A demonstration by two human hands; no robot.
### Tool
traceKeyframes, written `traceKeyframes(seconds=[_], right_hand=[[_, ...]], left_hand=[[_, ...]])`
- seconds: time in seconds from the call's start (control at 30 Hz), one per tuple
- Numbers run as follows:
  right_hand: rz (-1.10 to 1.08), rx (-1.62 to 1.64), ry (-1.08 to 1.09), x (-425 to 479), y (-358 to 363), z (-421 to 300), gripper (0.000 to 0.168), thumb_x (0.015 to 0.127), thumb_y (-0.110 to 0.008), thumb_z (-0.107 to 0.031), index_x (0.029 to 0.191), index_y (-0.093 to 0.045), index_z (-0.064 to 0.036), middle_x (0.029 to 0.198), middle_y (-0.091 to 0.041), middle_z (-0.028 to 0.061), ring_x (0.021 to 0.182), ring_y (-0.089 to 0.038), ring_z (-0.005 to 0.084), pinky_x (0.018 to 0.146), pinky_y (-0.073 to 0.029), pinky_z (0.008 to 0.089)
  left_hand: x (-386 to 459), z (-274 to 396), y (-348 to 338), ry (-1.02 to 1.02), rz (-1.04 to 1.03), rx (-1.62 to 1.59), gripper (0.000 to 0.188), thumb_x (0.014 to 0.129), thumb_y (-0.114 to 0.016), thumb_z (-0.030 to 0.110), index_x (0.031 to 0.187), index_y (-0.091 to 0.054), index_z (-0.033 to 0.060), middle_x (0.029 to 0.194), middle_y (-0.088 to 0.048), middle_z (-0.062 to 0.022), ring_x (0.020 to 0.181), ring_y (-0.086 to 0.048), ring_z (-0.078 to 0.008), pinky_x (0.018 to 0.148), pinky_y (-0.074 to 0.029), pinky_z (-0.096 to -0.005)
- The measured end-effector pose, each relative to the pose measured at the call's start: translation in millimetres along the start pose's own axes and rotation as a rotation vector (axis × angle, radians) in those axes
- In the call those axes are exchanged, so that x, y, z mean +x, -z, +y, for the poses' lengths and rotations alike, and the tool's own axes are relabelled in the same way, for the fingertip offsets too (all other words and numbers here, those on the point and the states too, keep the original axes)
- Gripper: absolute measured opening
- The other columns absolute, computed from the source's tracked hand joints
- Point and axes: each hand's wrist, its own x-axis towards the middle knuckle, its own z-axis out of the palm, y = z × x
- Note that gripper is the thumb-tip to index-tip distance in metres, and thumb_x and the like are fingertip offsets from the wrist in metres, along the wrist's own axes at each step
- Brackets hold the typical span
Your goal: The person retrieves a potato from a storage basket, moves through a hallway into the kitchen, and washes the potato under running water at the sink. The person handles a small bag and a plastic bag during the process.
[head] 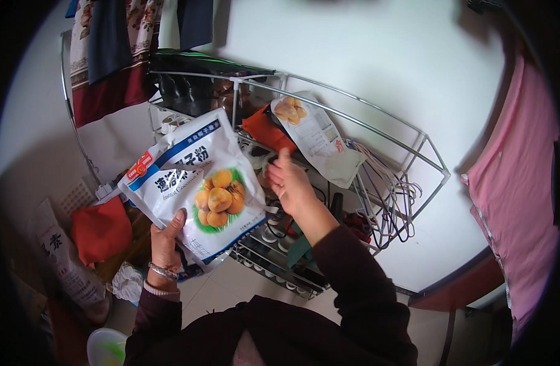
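Observation:
My left hand (pixel 165 242), with a silver bracelet at the wrist, grips the lower left edge of a large white and blue plastic food pouch (pixel 202 183). The pouch is tilted and bears writing and a picture of yellow-orange coconuts. To its right, my right hand (pixel 289 183) is lifted with nothing in it, the thumb up and apart from the fingers. Just beyond that hand, a second white pouch (pixel 318 142) with a similar picture leans on the metal rack. An orange-red cloth or bag (pixel 268 130) lies partly beneath this second pouch.
A tubular metal rack (pixel 348 118) runs along the wall, with a bunch of wire hangers (pixel 394 206) at its right. Dark boots (pixel 183 91) stand behind. Pink fabric (pixel 513 196) hangs at right; a red bag (pixel 101 228) and a printed white sack (pixel 74 270) are at left.

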Motion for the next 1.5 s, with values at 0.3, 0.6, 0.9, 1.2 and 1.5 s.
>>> traceKeyframes(seconds=[0.3,0.6,0.9,1.2,1.5], right_hand=[[0.33,0.818,-0.004,74,22,-11,0.054,0.088,-0.056,-0.045,0.109,-0.046,0.004,0.099,-0.062,0.0164,0.082,-0.065,0.0245,0.081,-0.055,0.0468],[0.366,0.717,0.273,87,25,-20,0.012,0.083,-0.061,-0.016,0.087,-0.055,-0.006,0.085,-0.057,0.0028,0.084,-0.057,0.0169,0.089,-0.049,0.0387],[-0.022,0.701,0.545,56,40,-15,0.02,0.081,-0.055,-0.009,0.099,-0.049,-0.004,0.106,-0.055,0.0042,0.106,-0.049,0.0174,0.1,-0.039,0.0394],[-0.22,0.627,0.434,13,28,1,0.044,0.073,-0.046,-0.005,0.116,-0.052,-0.002,0.121,-0.055,0.0076,0.116,-0.05,0.024,0.102,-0.038,0.0432],[-0.418,0.211,0.242,-43,55,9,0.075,0.051,-0.049,-0.008,0.123,-0.046,0.009,0.123,-0.054,0.0168,0.118,-0.049,0.0302,0.105,-0.035,0.0386]], left_hand=[[-13,14,19,0.061,0.082,0.024,0.036,0.079,-0.072,0.014,0.11,-0.06,0.0005,0.1,-0.066,-0.0075,0.084,-0.063,-0.0172,0.077,-0.05,-0.0289],[-19,15,31,0.087,0.094,0.06,0.034,0.077,-0.074,0.012,0.107,-0.062,0.0015,0.098,-0.067,-0.0074,0.083,-0.063,-0.0172,0.077,-0.049,-0.0299],[-12,1,28,0.122,0.124,0.044,0.035,0.077,-0.074,0.012,0.107,-0.061,0.0008,0.097,-0.067,-0.0082,0.083,-0.064,-0.018,0.077,-0.05,-0.0309],[-2,-11,35,0.152,0.138,0.035,0.036,0.078,-0.073,0.012,0.109,-0.06,-0.0002,0.099,-0.066,-0.0087,0.083,-0.064,-0.0188,0.077,-0.05,-0.0315],[11,-17,63,0.275,0.084,-0.03,0.041,0.083,-0.069,0.021,0.115,-0.056,-0.0015,0.102,-0.065,-0.011,0.087,-0.065,-0.0227,0.078,-0.052,-0.035]])
